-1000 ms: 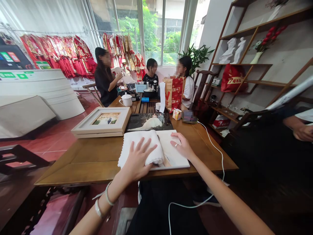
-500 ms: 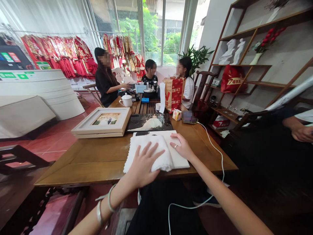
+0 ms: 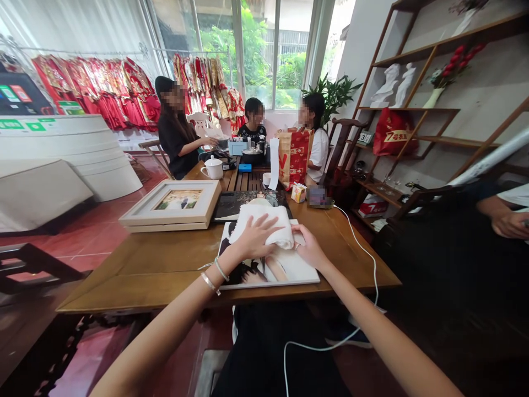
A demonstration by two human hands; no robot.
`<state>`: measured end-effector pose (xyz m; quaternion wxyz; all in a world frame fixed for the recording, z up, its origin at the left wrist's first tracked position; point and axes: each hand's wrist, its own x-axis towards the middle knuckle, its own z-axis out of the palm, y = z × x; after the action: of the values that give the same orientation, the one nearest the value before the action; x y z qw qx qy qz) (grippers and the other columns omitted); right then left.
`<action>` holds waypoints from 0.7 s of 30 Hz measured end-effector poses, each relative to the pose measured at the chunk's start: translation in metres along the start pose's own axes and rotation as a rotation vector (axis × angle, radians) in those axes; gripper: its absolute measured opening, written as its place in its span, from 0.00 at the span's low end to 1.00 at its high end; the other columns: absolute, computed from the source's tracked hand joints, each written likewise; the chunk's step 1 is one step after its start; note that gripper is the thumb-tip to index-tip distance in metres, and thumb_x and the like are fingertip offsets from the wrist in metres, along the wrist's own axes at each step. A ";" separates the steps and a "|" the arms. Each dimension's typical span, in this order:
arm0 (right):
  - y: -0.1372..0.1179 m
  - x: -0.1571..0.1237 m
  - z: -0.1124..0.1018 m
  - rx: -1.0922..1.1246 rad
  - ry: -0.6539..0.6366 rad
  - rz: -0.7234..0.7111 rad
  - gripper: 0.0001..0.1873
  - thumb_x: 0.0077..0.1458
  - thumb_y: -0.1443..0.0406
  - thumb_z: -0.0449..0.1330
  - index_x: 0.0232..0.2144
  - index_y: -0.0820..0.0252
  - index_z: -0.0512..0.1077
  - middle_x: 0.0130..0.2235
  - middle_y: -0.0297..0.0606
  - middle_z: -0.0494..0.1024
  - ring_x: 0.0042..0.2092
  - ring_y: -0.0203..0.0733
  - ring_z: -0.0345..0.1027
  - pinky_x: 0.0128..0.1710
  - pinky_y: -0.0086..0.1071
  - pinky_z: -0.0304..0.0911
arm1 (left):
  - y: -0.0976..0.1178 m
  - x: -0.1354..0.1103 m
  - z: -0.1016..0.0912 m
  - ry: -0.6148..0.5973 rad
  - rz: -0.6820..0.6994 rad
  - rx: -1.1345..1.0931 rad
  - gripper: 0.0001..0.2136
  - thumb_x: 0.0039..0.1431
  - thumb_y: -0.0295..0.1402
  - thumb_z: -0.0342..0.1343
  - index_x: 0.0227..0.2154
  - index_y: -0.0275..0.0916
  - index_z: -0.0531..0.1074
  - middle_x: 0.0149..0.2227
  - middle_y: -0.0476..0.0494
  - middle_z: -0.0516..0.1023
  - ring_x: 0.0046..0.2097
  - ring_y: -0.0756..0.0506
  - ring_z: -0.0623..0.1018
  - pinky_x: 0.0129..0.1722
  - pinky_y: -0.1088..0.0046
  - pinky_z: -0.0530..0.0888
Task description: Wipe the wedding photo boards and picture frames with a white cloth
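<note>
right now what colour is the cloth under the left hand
The cloth is white, shown best in the head view.

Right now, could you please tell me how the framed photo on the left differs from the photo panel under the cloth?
The framed photo has a wide pale border; the photo panel shows no frame. The framed photo is uncovered, while the photo panel is partly hidden by the white cloth and left hand. Both lie flat, face up.
</note>
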<state>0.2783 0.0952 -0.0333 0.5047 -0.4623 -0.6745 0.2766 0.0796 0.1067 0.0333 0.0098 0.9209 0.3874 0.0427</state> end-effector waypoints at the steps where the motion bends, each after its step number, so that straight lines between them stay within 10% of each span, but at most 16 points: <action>1: 0.000 0.000 0.000 0.007 0.005 -0.002 0.12 0.43 0.68 0.56 0.34 0.56 0.66 0.44 0.42 0.75 0.49 0.49 0.68 0.53 0.46 0.58 | 0.002 -0.003 0.000 0.001 0.008 -0.002 0.26 0.58 0.36 0.50 0.61 0.48 0.57 0.66 0.45 0.50 0.66 0.34 0.49 0.59 0.40 0.47; 14: 0.000 -0.001 -0.001 -0.037 -0.005 -0.005 0.15 0.45 0.66 0.58 0.39 0.58 0.68 0.47 0.45 0.74 0.54 0.50 0.65 0.56 0.48 0.56 | 0.068 -0.103 -0.005 -0.064 0.030 -0.131 0.38 0.50 0.36 0.56 0.63 0.56 0.47 0.68 0.51 0.39 0.67 0.32 0.40 0.60 0.39 0.39; 21: 0.000 -0.001 0.000 -0.068 -0.004 0.024 0.15 0.45 0.67 0.58 0.39 0.57 0.68 0.47 0.44 0.74 0.54 0.49 0.65 0.56 0.48 0.55 | 0.031 -0.097 0.000 0.023 -0.024 -0.076 0.33 0.55 0.42 0.53 0.63 0.55 0.48 0.67 0.50 0.45 0.67 0.33 0.46 0.60 0.41 0.45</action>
<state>0.2783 0.0939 -0.0341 0.4843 -0.4865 -0.6789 0.2605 0.0347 0.0158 0.0282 0.0408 0.9145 0.3967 0.0678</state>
